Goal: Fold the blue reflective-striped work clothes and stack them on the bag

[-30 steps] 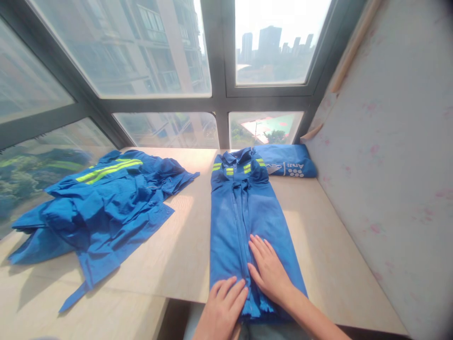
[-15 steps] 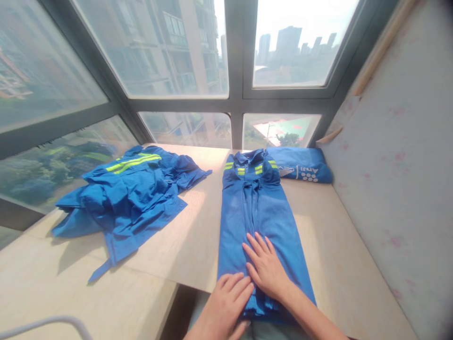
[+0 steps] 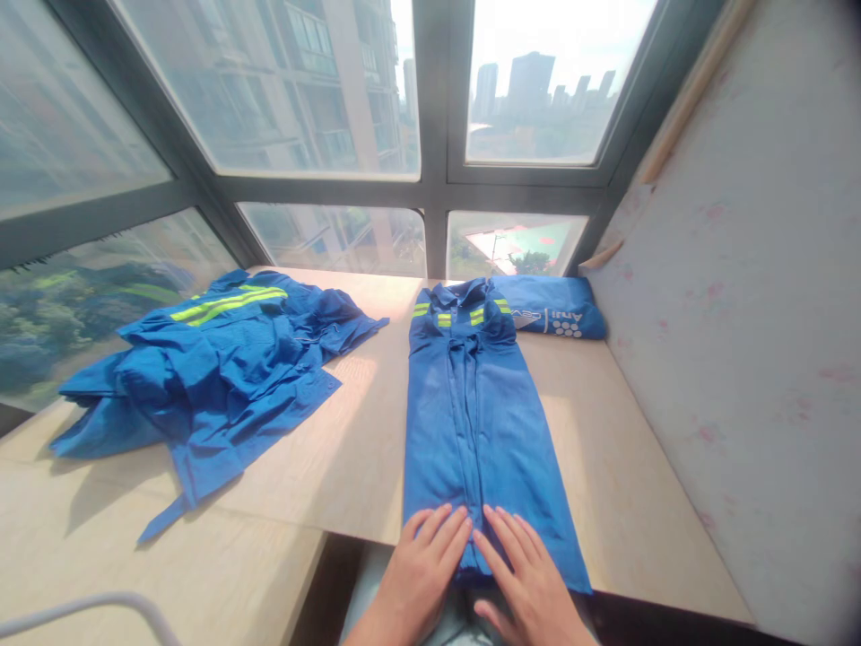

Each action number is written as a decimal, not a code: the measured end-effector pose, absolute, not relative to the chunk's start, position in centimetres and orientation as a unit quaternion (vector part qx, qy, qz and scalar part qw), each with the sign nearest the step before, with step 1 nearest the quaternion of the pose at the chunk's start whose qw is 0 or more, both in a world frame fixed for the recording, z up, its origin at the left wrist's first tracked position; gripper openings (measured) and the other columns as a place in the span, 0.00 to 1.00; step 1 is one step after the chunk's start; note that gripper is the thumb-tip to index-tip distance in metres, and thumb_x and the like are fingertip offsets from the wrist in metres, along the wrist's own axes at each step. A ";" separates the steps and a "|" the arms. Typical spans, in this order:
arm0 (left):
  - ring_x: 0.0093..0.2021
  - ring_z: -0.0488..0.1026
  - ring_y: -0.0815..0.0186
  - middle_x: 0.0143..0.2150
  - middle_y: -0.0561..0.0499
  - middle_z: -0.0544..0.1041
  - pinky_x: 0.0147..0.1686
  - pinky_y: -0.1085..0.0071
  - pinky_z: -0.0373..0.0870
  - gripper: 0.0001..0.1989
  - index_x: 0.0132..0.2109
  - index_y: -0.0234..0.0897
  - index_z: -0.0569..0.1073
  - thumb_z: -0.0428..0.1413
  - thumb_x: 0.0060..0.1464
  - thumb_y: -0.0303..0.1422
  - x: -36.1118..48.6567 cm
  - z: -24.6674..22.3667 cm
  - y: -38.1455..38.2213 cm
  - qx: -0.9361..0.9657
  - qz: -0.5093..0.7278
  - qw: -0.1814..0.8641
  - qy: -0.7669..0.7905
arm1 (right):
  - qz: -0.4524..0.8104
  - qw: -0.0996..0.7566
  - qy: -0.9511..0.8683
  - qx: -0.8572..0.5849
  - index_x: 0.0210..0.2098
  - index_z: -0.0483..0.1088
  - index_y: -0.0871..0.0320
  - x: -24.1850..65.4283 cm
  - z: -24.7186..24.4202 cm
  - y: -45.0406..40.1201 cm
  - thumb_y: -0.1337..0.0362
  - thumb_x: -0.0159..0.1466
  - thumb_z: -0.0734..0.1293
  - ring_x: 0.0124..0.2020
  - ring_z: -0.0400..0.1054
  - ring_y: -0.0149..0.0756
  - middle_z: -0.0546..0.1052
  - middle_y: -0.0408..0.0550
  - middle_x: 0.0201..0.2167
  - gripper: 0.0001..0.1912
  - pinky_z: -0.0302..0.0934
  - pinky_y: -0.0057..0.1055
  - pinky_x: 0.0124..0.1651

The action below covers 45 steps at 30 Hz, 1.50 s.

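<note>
A blue work jacket (image 3: 498,413) with yellow reflective strips lies folded into a long strip, its collar toward the window. Both hands rest on its near end, at the table's front edge. My left hand (image 3: 425,561) lies on the left part of the hem, fingers stretched forward. Beside it my right hand (image 3: 528,570) lies on the right part, fingers spread out and thumb below the edge. Any grip under the cloth is hidden. Behind the collar sits a folded blue bundle (image 3: 561,309) with white printing.
Another blue jacket (image 3: 221,377) with yellow strips lies crumpled on the left of the wooden table (image 3: 363,431). A pale cable (image 3: 100,603) curves across the lower left. Windows rise behind, and a flowered wall (image 3: 726,359) borders the right.
My right hand has slid back from the jacket's middle to its near end, beside my left hand. The near hem looks straighter. The view has shifted slightly.
</note>
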<state>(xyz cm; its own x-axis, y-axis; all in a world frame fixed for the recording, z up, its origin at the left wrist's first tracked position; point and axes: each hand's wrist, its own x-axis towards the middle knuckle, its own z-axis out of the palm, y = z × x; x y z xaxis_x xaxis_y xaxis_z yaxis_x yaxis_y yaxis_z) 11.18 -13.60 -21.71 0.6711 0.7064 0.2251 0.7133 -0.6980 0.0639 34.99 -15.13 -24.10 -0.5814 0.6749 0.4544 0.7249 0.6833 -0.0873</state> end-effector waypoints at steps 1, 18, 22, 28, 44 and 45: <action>0.64 0.65 0.59 0.68 0.50 0.69 0.60 0.63 0.61 0.27 0.68 0.39 0.64 0.51 0.63 0.27 11.2 -21.5 -13.5 -0.915 -0.112 0.001 -0.387 | -0.067 0.236 -0.885 -0.395 0.68 0.63 0.57 34.9 -24.2 -15.4 0.50 0.63 0.69 0.65 0.61 0.54 0.66 0.59 0.67 0.38 0.61 0.47 0.61; 0.65 0.68 0.54 0.67 0.43 0.69 0.63 0.55 0.68 0.27 0.66 0.41 0.66 0.58 0.61 0.40 9.8 -18.3 -12.4 -0.881 -0.118 -0.243 -0.388 | 0.153 0.189 -0.893 -0.378 0.69 0.59 0.54 35.1 -22.1 -13.2 0.46 0.65 0.67 0.62 0.66 0.49 0.67 0.55 0.66 0.37 0.64 0.43 0.62; 0.58 0.74 0.61 0.58 0.45 0.78 0.59 0.63 0.72 0.15 0.56 0.41 0.75 0.49 0.67 0.35 10.4 -18.0 -8.7 -0.845 -0.188 -0.211 -0.454 | 0.197 0.241 -0.832 -0.459 0.64 0.65 0.57 36.5 -20.9 -8.9 0.56 0.72 0.59 0.61 0.68 0.41 0.72 0.56 0.62 0.24 0.65 0.37 0.62; 0.70 0.59 0.48 0.69 0.39 0.66 0.67 0.45 0.60 0.23 0.64 0.35 0.70 0.51 0.65 0.33 12.5 -20.6 -1.3 -0.832 -0.164 -0.016 -0.530 | 0.076 0.221 -0.810 -0.537 0.61 0.70 0.60 36.3 -21.6 2.3 0.62 0.71 0.59 0.68 0.59 0.48 0.67 0.60 0.65 0.21 0.58 0.49 0.67; 0.69 0.60 0.48 0.71 0.43 0.64 0.66 0.45 0.57 0.25 0.67 0.42 0.67 0.50 0.66 0.38 8.2 -23.0 -0.7 -0.817 -0.110 0.020 -0.566 | 0.048 0.179 -0.845 -0.502 0.59 0.71 0.55 32.3 -23.6 4.6 0.57 0.71 0.61 0.66 0.58 0.52 0.69 0.54 0.64 0.20 0.49 0.52 0.68; 0.69 0.60 0.49 0.70 0.41 0.65 0.66 0.46 0.58 0.24 0.66 0.38 0.68 0.49 0.66 0.37 8.1 -22.7 0.7 -0.802 -0.115 0.024 -0.585 | 0.052 0.180 -0.843 -0.503 0.54 0.73 0.56 32.2 -23.3 5.1 0.58 0.71 0.61 0.62 0.61 0.50 0.72 0.55 0.60 0.17 0.53 0.49 0.65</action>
<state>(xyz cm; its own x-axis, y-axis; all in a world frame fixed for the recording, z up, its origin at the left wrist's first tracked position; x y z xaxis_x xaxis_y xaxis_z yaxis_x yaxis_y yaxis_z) 8.07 0.72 -22.68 0.2886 0.9336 0.2125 0.9447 -0.3137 0.0954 32.17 5.12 -23.34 -0.4282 0.8680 0.2515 0.8303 0.4878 -0.2695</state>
